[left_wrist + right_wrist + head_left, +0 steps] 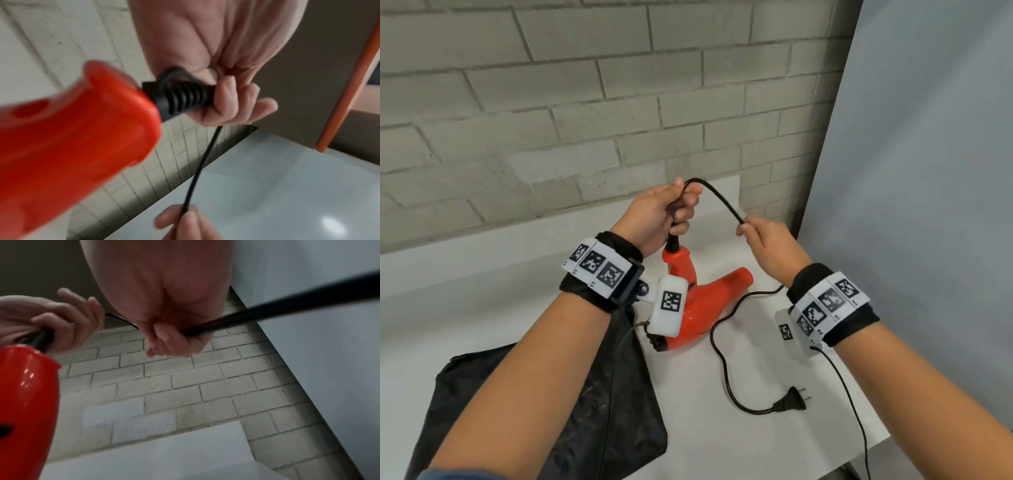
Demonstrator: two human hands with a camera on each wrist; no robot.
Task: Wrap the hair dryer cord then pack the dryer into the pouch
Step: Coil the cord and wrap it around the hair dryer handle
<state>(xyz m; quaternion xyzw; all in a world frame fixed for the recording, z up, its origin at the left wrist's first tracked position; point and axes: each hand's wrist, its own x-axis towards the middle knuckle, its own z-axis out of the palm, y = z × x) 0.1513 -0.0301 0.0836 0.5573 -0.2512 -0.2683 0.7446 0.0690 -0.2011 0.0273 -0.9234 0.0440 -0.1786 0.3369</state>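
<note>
The fingers (681, 209) of the left hand (654, 219) are curled round the cord (719, 195) just above the dryer's handle, and the right hand (770, 240) pinches the same cord a little further to the right, so a short arch of it stands between the two hands. In the head view the one orange hair dryer (709, 301) sits on the white table (722, 445), handle up and nozzle pointing right; the rest of the cord trails down to the near right and ends in one plug (791, 402) lying flat. One black pouch (571, 394) lies at the near left, partly under the left forearm. In the left wrist view the fingers clench the ribbed black sleeve (180, 97) where the cord leaves the handle. In the right wrist view the thumb and fingers grasp the cord (267, 311), which runs off blurred to the right. The likely trouble: the loose length may kink or snag on the nozzle while winding, and the plug may drag off the table's near edge.
</note>
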